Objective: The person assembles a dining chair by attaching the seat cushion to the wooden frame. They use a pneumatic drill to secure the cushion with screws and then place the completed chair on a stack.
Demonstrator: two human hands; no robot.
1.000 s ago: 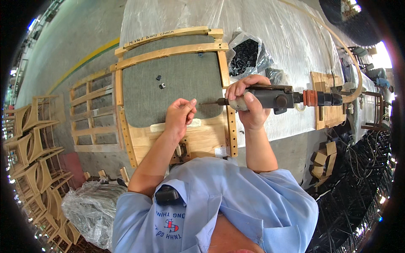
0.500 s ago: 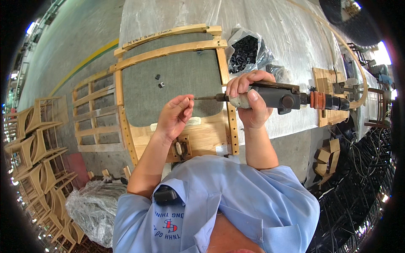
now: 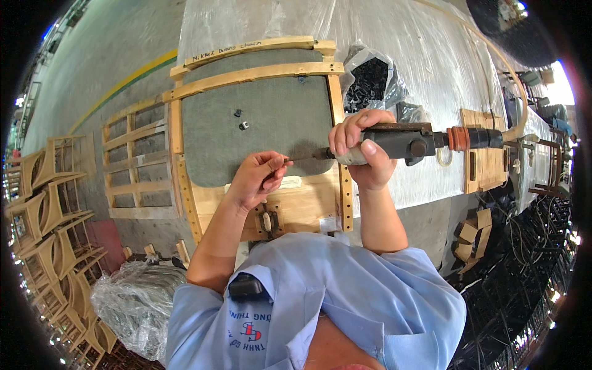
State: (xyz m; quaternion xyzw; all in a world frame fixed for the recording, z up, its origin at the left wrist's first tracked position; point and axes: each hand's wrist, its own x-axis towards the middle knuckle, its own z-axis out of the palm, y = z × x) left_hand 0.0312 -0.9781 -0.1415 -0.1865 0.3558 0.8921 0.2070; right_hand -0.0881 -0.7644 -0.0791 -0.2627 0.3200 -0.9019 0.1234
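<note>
Workshop floor, long bench [image 3: 431, 55] wrapped in clear plastic sheet, wooden chair frame [image 3: 259, 74] with grey seat panel lying flat on it.

Left hand [image 3: 259, 179]: fingertips [image 3: 279, 165] pinched shut on the tip of the tool's thin bit, probably a small screw or the bit itself, too small to tell. Right hand [image 3: 361, 148]: fingers wrapped fully round the body of the dark power screwdriver [image 3: 407, 140], thumb underneath, tool held level above the frame's right rail.

Change over the last second: tool and both hands have come up and slightly toward the body, and the left hand has moved from resting low by the rail to meeting the bit tip. Reads as loading or seating something on the bit, not driving; bit is off the wood.

Two small dark fittings [image 3: 240, 119] sit loose on the grey panel, well apart from the hands.

Containers: open plastic bag [image 3: 370, 80] just past the frame's far right corner, full of small black parts. Another clear plastic bag [image 3: 132, 302] on the floor at the lower left, contents unclear. Stacks of bare wooden frames [image 3: 43, 203] at left.
</note>
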